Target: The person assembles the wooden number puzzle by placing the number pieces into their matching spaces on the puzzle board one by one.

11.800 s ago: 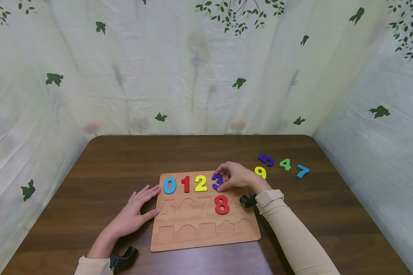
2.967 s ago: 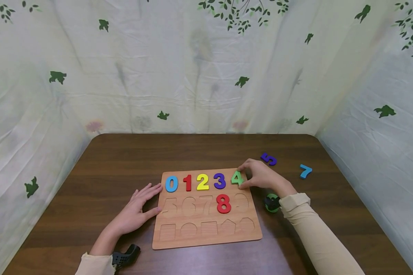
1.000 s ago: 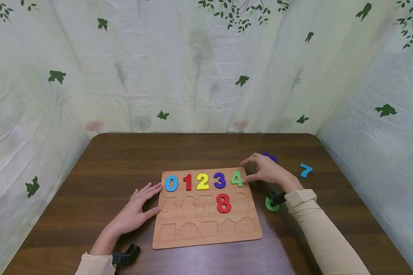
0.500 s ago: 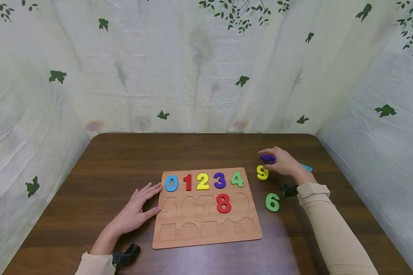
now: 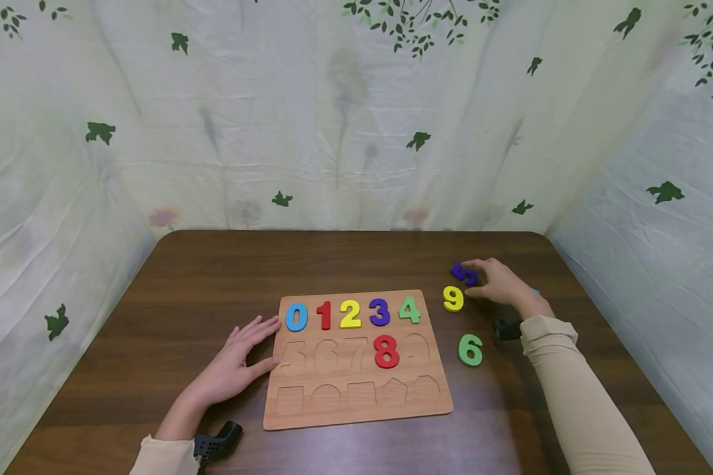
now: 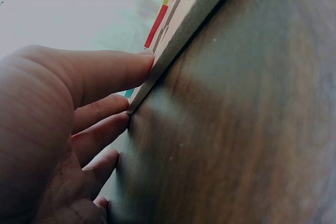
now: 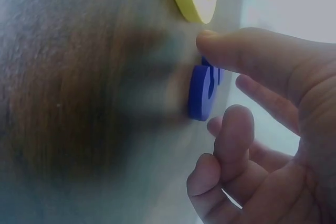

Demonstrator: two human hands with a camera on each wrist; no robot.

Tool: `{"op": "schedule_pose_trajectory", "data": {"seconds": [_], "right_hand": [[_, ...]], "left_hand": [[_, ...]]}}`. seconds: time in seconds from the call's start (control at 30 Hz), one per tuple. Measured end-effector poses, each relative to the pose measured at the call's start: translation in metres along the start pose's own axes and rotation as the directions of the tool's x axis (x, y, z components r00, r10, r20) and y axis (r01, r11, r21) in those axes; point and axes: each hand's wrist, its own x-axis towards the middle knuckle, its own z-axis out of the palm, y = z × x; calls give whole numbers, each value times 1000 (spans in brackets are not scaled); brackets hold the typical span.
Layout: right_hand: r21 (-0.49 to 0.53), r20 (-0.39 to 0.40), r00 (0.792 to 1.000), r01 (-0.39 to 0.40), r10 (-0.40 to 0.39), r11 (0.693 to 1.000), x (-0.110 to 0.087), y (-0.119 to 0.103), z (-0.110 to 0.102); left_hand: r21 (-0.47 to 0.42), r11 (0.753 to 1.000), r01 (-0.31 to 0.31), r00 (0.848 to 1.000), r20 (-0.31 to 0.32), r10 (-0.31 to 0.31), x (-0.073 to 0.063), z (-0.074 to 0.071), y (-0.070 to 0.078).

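My left hand (image 5: 237, 363) rests its straight thumb and fingertips against the left edge of a wooden number puzzle board (image 5: 309, 419). In its top row lie a blue 0 (image 5: 290, 317), a red 1 (image 5: 324, 315), a yellow 2 (image 5: 350, 314), a purple 3 (image 5: 379, 312) and a green 4 (image 5: 409, 309). A red 8 (image 5: 386, 351) sits in the second row. Over at the back right, my right hand (image 5: 502, 284) reaches around a purple 5 (image 5: 465, 274). The right wrist view shows the thumb and fingers spread on either side of the purple 5 (image 7: 201, 93), with gaps between.
A yellow 9 (image 5: 453, 299) and a green 6 (image 5: 470, 349) lie on the brown table (image 5: 309, 264) right of the board. Only a sliver of a blue piece (image 5: 537, 291) shows behind the right hand. A patterned white curtain (image 5: 356, 145) hangs beyond the table.
My right hand earlier set the purple 3, then the green 4 into the top row. It has since let go of the 4 and moved right to the 5. My left hand stays at the board.
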Motion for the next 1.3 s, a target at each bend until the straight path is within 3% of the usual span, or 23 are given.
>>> {"op": "schedule_pose_trajectory", "data": {"seconds": [1.3], "right_hand": [[54, 66, 997, -51, 47, 997, 12, 4, 2]], "left_hand": [[10, 1000, -15, 1000, -5, 15, -1, 0, 0]]}}
